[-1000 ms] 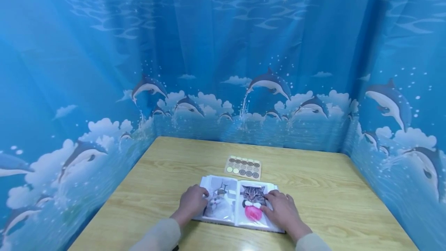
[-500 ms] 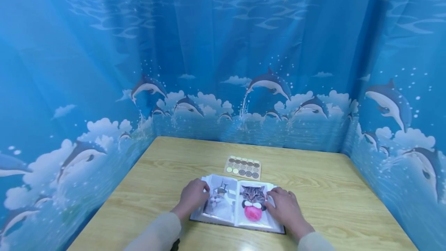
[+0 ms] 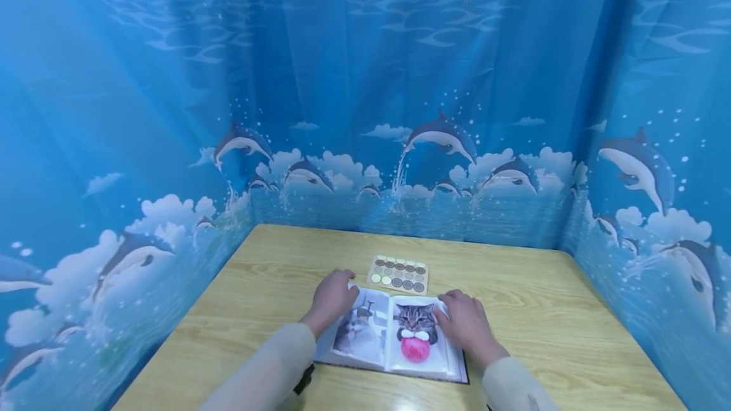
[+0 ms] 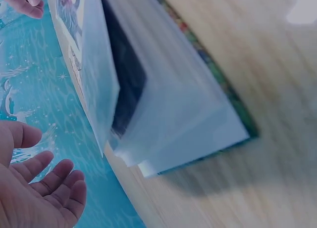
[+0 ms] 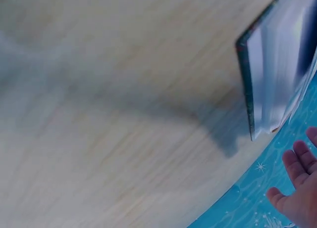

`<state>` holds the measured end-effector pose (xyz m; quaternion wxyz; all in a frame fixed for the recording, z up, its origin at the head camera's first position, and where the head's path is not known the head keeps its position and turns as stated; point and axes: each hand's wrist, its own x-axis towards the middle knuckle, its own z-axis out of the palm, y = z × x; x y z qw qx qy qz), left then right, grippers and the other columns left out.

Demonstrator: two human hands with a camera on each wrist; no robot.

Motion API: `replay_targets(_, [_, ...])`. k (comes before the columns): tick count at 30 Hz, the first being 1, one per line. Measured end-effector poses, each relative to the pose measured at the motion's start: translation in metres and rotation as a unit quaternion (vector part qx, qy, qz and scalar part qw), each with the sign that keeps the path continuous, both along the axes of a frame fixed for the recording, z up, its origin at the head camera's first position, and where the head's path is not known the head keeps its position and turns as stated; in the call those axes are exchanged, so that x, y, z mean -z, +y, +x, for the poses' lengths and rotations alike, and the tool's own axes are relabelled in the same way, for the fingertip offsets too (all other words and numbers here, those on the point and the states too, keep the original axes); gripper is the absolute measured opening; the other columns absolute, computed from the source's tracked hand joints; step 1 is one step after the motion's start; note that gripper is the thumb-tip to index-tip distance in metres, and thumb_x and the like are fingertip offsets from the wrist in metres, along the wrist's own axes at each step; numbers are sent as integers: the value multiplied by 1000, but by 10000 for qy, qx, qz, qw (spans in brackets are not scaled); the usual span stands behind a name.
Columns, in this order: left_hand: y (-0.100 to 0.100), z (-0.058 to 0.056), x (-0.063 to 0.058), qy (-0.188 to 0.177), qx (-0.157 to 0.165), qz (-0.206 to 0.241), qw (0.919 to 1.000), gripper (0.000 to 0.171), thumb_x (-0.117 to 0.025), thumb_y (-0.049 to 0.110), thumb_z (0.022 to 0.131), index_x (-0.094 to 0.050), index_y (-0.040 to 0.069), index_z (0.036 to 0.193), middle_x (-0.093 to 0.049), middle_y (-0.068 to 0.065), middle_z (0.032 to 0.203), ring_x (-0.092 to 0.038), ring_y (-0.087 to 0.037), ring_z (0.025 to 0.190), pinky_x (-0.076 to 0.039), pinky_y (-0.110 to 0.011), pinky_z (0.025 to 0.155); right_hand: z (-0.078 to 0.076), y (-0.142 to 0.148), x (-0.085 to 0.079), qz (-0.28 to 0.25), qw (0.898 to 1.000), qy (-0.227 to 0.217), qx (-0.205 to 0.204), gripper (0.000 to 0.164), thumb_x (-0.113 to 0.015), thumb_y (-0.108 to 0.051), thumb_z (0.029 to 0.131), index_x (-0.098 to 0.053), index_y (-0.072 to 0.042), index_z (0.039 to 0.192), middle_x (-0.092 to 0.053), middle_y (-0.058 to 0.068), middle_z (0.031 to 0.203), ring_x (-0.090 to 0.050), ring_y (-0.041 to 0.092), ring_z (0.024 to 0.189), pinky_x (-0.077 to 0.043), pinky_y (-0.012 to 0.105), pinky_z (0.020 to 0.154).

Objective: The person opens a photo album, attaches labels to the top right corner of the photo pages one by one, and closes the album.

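Note:
A photo album (image 3: pixel 454 366) lies spread on the table, its left page with a pale cat photo (image 3: pixel 360 335) and its right page with a tabby cat and pink ball photo (image 3: pixel 415 335). My left hand (image 3: pixel 333 297) is at the far left corner of the left page. In the left wrist view its fingers (image 4: pixel 54 181) are loosely bent beside the album's lifting pages, holding nothing. My right hand (image 3: pixel 468 322) lies over the right page's outer edge. The right wrist view shows its fingers (image 5: pixel 297 171) relaxed and spread, just off the album's page block (image 5: pixel 272 84).
Behind the album lies a tan board (image 3: pixel 398 274) with rows of round, coin-like discs. The wooden table (image 3: pixel 514 284) meets a blue dolphin-print curtain (image 3: pixel 354 208) along its back and sides. A dark strap (image 3: pixel 304 379) shows below the left sleeve.
My left hand has slid from the left page's outer edge toward its far corner, forward and to the right. My right hand has shifted slightly forward. The album shows the same two photos.

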<state>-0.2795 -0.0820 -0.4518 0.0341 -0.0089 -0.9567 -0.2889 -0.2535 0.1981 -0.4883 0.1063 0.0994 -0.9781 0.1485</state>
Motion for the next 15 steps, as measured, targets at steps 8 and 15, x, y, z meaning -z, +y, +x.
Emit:
replay_targets(8, [14,-16,1,80,94,305,9995,45,-63,19,94,-56,0,135,-59,-19,130,-56,-34,121,-47,-48,101,-17,-6,-3,-325,9986,-333,260,45,-62,-30,97,-61,2,128,-56,27,131,-51,43,123,-34,64,106])
replay_targets(15, [30,-33,0,118,189,496,9985,45,-60,21,98,-54,-4,135,-57,-22,133,-53,-37,124,-44,-49,105,-37,-11,-2,-601,9961,-485,426,48,-59,-30,98,-58,5,131,-54,29,134,-49,45,124,-34,64,106])
